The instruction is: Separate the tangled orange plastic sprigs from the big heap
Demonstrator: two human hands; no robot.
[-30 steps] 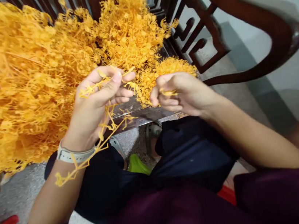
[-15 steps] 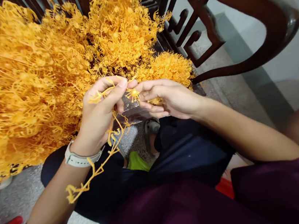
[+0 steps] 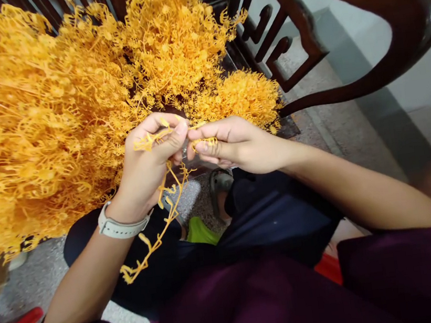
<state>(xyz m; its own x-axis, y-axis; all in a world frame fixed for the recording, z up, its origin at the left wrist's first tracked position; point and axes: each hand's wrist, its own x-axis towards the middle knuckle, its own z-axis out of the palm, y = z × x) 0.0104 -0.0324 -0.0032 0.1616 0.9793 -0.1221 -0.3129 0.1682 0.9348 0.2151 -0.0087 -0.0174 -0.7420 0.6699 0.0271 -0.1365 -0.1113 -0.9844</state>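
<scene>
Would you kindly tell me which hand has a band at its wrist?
The left hand, below which a yellow sprig hangs: a pale band circles its wrist, while the wrist of the right hand is bare.

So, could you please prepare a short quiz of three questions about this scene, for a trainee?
1. On which wrist is the pale grey-green band with small holes?
2. True or false: a thin, branching yellow stem hangs from the left hand.
3. In the picture, the curved, glossy dark-wood armrest is where, relative to the large, feathery orange-yellow heap? A) left B) right C) below

Key: 1. Left. 2. True. 3. B.
</scene>
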